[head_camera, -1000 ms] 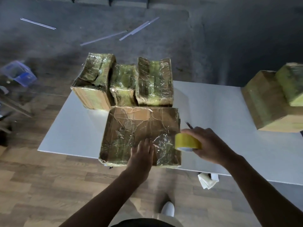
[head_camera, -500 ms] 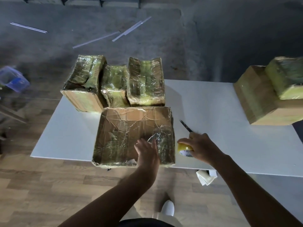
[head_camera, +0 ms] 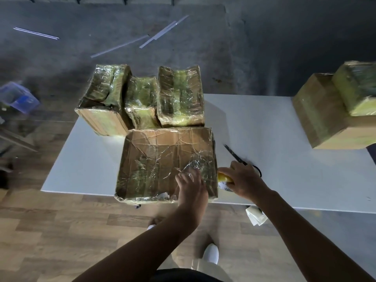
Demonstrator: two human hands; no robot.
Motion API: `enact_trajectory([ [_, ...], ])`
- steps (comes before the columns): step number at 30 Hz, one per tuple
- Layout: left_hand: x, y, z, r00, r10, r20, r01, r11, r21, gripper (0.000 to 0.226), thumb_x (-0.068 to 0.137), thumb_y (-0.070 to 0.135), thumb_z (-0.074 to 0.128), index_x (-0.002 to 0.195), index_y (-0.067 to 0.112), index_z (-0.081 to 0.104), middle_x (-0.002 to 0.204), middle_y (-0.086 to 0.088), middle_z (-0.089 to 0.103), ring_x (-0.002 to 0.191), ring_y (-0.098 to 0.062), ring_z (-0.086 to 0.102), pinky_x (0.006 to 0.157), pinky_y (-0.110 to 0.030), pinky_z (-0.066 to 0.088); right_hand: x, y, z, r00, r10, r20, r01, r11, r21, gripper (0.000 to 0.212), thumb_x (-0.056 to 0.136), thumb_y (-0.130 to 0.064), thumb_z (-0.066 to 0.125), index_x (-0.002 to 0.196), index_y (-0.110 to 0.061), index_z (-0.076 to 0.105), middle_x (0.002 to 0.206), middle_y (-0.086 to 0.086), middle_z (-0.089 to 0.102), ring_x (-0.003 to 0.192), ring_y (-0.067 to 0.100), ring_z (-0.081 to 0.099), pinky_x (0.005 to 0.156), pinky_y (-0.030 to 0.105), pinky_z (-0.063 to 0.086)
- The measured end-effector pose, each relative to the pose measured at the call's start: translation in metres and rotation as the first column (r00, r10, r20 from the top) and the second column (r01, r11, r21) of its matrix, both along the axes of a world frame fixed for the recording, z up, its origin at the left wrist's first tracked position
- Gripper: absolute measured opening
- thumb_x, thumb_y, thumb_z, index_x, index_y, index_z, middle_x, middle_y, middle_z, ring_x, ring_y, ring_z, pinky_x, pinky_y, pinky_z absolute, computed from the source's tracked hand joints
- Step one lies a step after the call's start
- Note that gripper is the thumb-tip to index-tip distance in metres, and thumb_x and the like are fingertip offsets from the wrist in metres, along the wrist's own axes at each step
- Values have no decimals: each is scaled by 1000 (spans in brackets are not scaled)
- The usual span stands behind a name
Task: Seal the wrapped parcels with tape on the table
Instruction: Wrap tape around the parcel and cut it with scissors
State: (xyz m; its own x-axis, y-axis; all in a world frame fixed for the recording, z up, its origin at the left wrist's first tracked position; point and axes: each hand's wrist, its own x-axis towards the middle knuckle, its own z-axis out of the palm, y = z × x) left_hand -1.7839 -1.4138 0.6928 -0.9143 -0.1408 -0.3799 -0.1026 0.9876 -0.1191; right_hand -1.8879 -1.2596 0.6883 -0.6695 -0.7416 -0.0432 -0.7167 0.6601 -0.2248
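A wide flat parcel [head_camera: 162,161], cardboard under crinkled clear film, lies at the near edge of the white table [head_camera: 284,159]. My left hand [head_camera: 191,188] rests on its near right corner, fingers bent onto the film. Just right of that parcel, my right hand [head_camera: 242,180] grips a yellow tape roll [head_camera: 223,178] set low against the parcel's right side. Three smaller wrapped parcels stand behind it: left [head_camera: 103,100], middle [head_camera: 142,102], right [head_camera: 181,98].
Black scissors [head_camera: 236,155] lie on the table beyond my right hand. Two stacked wrapped boxes [head_camera: 337,110] sit at the table's far right. A white paper scrap [head_camera: 255,215] hangs below the table edge. My white shoe [head_camera: 211,254] is on the wooden floor.
My right hand has lowered the tape roll from above the parcel's right edge down beside it. My left hand slid slightly right along the near corner, and the scissors came into view.
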Motion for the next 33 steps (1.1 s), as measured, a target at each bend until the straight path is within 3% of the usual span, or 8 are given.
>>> enact_trajectory([
  [2, -4, 5, 5, 997, 1, -79, -1, 1000, 8, 68, 103, 24, 41, 149, 0, -4, 145, -44, 18, 120, -65, 38, 96, -61, 43, 1, -1, 0, 1000, -18, 14, 18, 1000, -12, 58, 48, -14, 89, 103, -23, 70, 72, 3, 55, 59, 23, 59, 53, 37, 48],
  [7, -4, 3, 16, 994, -105, -15, 106, 992, 68, 75, 104, 17, 32, 140, 16, -34, 141, -51, 3, 120, -72, 28, 93, -63, 44, 2, -1, 4, 997, -74, 10, 75, 991, -111, 57, 53, -7, 83, 105, -26, 70, 74, 1, 53, 63, 24, 59, 56, 37, 51],
  [12, 4, -21, 53, 995, -77, -68, 86, 987, 134, 82, 100, 16, 40, 147, 25, -27, 149, -43, 1, 133, -62, 20, 108, -60, 32, 3, -4, 42, 992, -104, 75, 117, 975, -190, 55, 73, -12, 74, 123, -32, 63, 94, 1, 51, 81, 24, 58, 74, 32, 48],
  [17, 28, -60, 81, 899, 57, -434, 109, 930, 350, 85, 95, 5, 48, 150, 26, -14, 150, -30, 27, 131, -48, 39, 101, -50, 45, 0, -22, 107, 985, -38, 168, 96, 930, -354, 51, 86, -37, 69, 133, -39, 50, 102, -9, 43, 89, 5, 45, 73, 16, 40],
  [20, 41, -81, 88, 772, 184, -608, 170, 863, 476, 81, 91, 10, 62, 152, 26, 13, 146, -19, 43, 111, -40, 61, 80, -40, 56, -1, -41, 139, 992, 2, 125, 61, 864, -500, 63, 86, -14, 66, 137, -43, 44, 105, -7, 44, 92, 3, 45, 74, 10, 40],
  [23, 53, -93, 95, 655, 374, -656, 152, 786, 600, 76, 89, 11, 64, 151, 25, 23, 142, -12, 50, 103, -36, 64, 72, -28, 51, 0, -66, 159, 992, 80, 97, -8, 809, -588, 68, 88, -16, 58, 141, -49, 30, 113, -6, 47, 100, 2, 48, 78, 8, 42],
  [28, 70, -109, 88, 593, 531, -606, 154, 663, 732, 73, 91, 30, 53, 150, 45, 13, 147, 1, 44, 123, -20, 53, 92, -17, 44, 5, -116, 159, 973, 205, 110, -77, 730, -679, 67, 91, -3, 52, 144, -39, 29, 143, -20, 34, 128, -12, 34, 99, 6, 35],
  [33, 79, -147, 111, 631, 256, -732, 214, 850, 481, 97, 81, 43, 67, 154, 21, 7, 161, -1, 14, 140, -25, 32, 95, -35, 46, 11, -151, 168, 972, 231, -46, -213, 779, -590, 66, 86, -1, 49, 143, -31, 34, 136, 6, 50, 116, 7, 48, 94, 2, 33],
])
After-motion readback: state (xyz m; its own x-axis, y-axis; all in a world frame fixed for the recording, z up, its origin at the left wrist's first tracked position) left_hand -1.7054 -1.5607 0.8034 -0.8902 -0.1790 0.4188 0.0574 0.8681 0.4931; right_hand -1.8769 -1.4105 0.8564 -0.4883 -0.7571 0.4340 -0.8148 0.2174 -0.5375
